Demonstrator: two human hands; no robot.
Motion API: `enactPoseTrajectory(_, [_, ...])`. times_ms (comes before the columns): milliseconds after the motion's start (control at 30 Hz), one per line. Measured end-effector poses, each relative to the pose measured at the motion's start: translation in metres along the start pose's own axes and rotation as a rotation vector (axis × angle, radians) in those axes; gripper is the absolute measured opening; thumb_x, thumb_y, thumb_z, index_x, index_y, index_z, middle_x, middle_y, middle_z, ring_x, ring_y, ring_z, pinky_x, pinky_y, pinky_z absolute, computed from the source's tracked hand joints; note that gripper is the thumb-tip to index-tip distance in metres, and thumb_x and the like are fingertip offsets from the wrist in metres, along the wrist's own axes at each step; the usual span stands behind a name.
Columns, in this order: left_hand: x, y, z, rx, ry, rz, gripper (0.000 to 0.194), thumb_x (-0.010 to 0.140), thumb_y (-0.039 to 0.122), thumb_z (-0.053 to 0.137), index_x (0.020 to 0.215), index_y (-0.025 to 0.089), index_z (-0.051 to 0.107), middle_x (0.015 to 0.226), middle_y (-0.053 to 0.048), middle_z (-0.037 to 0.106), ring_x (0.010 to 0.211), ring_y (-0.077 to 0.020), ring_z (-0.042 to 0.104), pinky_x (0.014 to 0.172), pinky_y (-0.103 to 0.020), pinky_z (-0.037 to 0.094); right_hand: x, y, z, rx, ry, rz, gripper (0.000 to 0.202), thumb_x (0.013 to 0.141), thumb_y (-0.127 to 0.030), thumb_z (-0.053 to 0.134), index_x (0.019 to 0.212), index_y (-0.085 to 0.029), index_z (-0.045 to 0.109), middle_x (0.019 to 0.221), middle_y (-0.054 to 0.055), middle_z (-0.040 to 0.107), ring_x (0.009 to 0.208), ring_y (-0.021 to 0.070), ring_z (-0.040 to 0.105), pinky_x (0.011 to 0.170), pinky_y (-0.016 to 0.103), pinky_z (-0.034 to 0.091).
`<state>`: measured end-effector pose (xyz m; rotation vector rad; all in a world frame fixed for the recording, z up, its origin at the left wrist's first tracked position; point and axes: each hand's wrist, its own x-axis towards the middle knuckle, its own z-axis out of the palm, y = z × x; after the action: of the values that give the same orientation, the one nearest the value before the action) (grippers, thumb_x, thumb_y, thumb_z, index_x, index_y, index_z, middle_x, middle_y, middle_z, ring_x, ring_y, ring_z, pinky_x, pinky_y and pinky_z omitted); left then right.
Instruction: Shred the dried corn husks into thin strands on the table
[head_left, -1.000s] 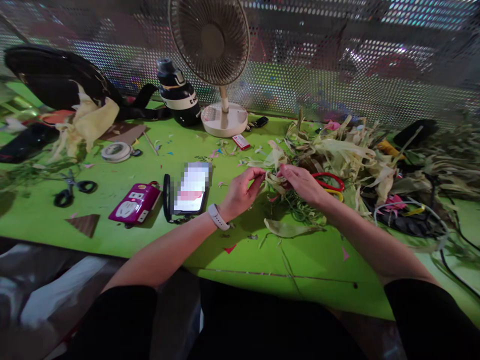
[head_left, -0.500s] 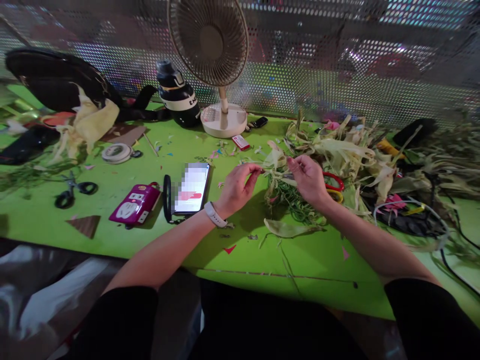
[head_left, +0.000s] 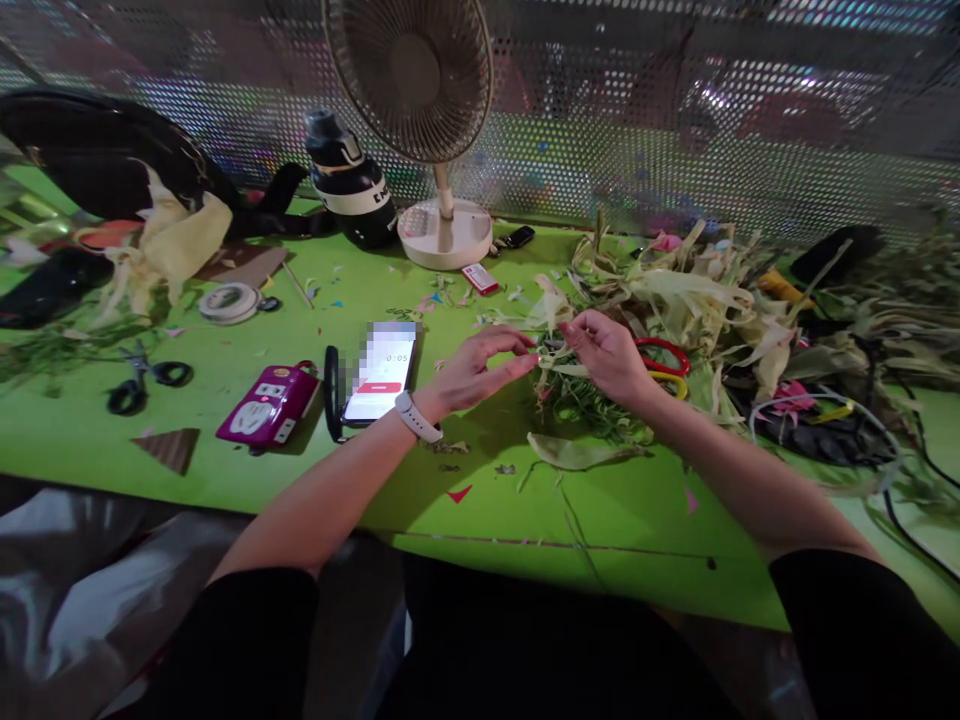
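Over green tabletop [head_left: 487, 515], right fingers [head_left: 576, 334] pinch pale, twisted husk [head_left: 556, 364]; left fingers [head_left: 517, 369] slightly parted.

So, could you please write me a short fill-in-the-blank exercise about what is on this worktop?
The pale wristband is worn on the person's ____ wrist. The flat tabletop under the purple power socket block is coloured ____. Beside the person's bare right hand, one looped handle is red and the other looped handle is ____.
Missing words: left; green; yellow.
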<state>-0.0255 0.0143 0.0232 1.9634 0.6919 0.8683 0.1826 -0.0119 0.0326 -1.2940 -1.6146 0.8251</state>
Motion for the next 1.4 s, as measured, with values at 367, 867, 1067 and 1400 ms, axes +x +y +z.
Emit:
enactPoseTrajectory(367, [-0.006, 0.014, 0.019, 0.106, 0.107, -0.063, 0.037, 0.095, 0.045, 0.044, 0.07, 0.019, 0.051, 0.059, 0.002, 0.043, 0.054, -0.0106, 0.037, 0.053, -0.027, 0.027, -0.002, -0.001, 0.005, 0.049, -0.015, 0.008, 0.058, 0.074, -0.077, 0.055, 0.067, -0.02, 0.049, 0.062, -0.004, 0.04, 0.058, 0.01, 0.034, 0.053, 0.026, 0.027])
enactPoseTrajectory(867, [-0.004, 0.011, 0.017, -0.157, -0.004, -0.193, 0.035, 0.081, 0.048, 0.067, 0.1, 0.019, 0.065, 0.048, 0.008, 0.032, 0.043, -0.0068, 0.026, 0.043, -0.025, 0.015, 0.0, -0.003, 0.006, 0.35, -0.148, 0.364, 0.055, 0.064, -0.072, 0.071, 0.066, -0.022, 0.047, 0.042, -0.011, 0.032, 0.033, 0.0043, 0.025, 0.03, 0.022, 0.02])
enactPoseTrajectory(1067, [-0.003, 0.006, 0.022, -0.423, -0.055, -0.282, 0.033, 0.076, 0.047, 0.072, 0.092, 0.019, 0.07, 0.064, 0.001, 0.058, 0.051, -0.0068, 0.042, 0.046, -0.022, 0.027, 0.0, -0.006, 0.007, 0.348, -0.116, 0.319, 0.055, 0.063, -0.072, 0.07, 0.066, -0.022, 0.05, 0.043, -0.011, 0.035, 0.034, 0.0046, 0.026, 0.032, 0.023, 0.021])
enactPoseTrajectory(1400, [-0.006, 0.001, 0.037, -0.781, -0.083, -0.503, 0.026, 0.078, 0.043, 0.071, 0.076, 0.017, 0.07, 0.053, 0.003, 0.051, 0.044, -0.0047, 0.036, 0.041, -0.021, 0.023, 0.002, 0.007, 0.005, 0.093, 0.064, 0.088, 0.051, 0.078, -0.073, 0.055, 0.076, -0.023, 0.05, 0.059, -0.004, 0.047, 0.051, 0.0112, 0.042, 0.046, 0.026, 0.032])
